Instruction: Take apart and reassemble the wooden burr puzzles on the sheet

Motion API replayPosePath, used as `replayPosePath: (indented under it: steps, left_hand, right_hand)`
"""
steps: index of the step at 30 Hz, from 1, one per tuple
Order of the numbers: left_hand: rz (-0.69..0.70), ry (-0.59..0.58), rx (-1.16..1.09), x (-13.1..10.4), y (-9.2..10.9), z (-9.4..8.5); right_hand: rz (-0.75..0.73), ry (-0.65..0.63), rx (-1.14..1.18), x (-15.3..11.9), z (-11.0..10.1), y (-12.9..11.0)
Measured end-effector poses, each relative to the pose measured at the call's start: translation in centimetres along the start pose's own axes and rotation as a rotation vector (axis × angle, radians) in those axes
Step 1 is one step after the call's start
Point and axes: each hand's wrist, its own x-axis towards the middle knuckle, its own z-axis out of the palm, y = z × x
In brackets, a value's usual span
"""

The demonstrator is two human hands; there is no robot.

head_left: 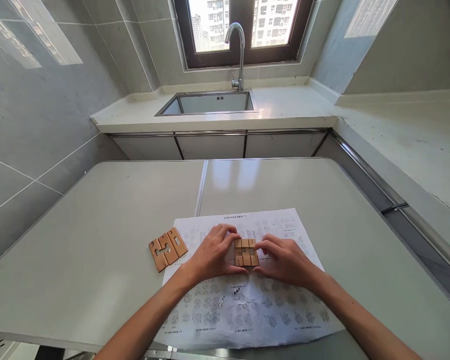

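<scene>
A small block of wooden puzzle pieces (246, 260), notched and fitted side by side, sits over the printed sheet (232, 320). My left hand (215, 252) grips its left side, with the thumb at the near edge and the fingers at the far edge. On the right side, my right hand (285, 257) pinches it between thumb and fingers. Gaps show in the middle of the block. Left of my left hand, several flat wooden pieces (160, 261) with cut-outs and dark marks lie side by side, partly over the sheet's corner.
The pale table (97, 225) has a seam (201, 190) running away from me. Beyond it stand a counter (292, 102) with a sink (210, 102), a curved tap (241, 55) and a window. Another counter (408, 130) runs along the right; a tiled wall (60, 105) is at left.
</scene>
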Motion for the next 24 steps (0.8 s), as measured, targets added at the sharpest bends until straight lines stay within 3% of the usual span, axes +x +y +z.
replayPosePath:
  steps: [5, 13, 17, 24]
  left_hand:
    - [-0.023, 0.010, -0.107, -0.4, -0.8, 0.1]
    - [-0.128, 0.031, -0.486, -0.6, -1.0, -0.2]
    - [-0.193, 0.051, -0.487, -0.6, -0.8, -0.2]
    - [-0.126, 0.093, -0.446, -0.9, -0.6, 0.4]
  right_hand:
    - [0.012, -0.007, 0.011, 0.0, 0.0, -0.1]
    - [0.212, 0.034, 0.465, 0.7, -1.3, -1.1]
    - [0.238, 0.056, 0.519, 1.0, -1.2, -1.6]
    - [0.322, 0.128, 0.649, 1.1, -0.2, -1.7]
